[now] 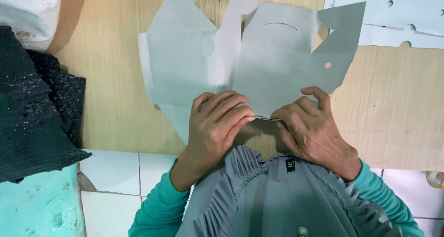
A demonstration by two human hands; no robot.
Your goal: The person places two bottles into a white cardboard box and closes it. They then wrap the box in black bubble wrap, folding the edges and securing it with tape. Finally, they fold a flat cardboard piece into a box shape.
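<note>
Pressing down the near edge of a flat grey die-cut carton blank (240, 66), both hands were in the middle of a folding step. The left hand (215, 121) had its fingers (231, 108) curled and clamped on the bottom flap; the right hand (307, 123) pinched the same edge from 3 o'clock. The blank lay on the wooden desk (393, 112), just ahead of the hands at 12 o'clock. In my judgement the crease was only started, so the next move called for even pressure along the fold line. More blanks (397, 15) lay at 2 o'clock, a dark cloth (32, 107) at 9 o'clock.
</note>
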